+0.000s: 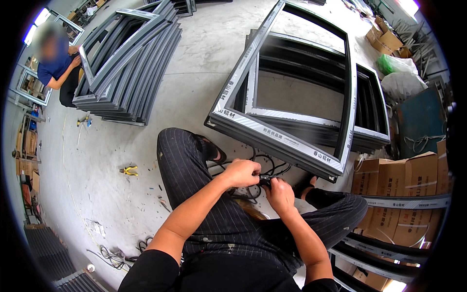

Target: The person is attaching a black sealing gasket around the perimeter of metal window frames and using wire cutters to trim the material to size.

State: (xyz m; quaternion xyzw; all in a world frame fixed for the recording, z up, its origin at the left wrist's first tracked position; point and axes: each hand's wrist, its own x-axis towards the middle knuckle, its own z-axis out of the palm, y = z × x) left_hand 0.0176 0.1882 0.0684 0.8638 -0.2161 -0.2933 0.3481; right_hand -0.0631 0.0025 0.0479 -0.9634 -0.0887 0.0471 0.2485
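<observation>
Small black part (exact kind cannot be told) pinched between fingertips of left hand and right hand, held between bent legs. Grey metal window frames stacked on concrete floor just ahead; yellow-handled pliers laid at left; second frame stack faced by co-worker.

Left hand beyond the lap, back up, fingers curled tight and turned toward the other hand; right hand just beside it, slightly nearer the lap, thumb and fingers bent in a close pinch; left forearm bare, slanting in from left of the lap; right forearm bare, rising from its right
</observation>
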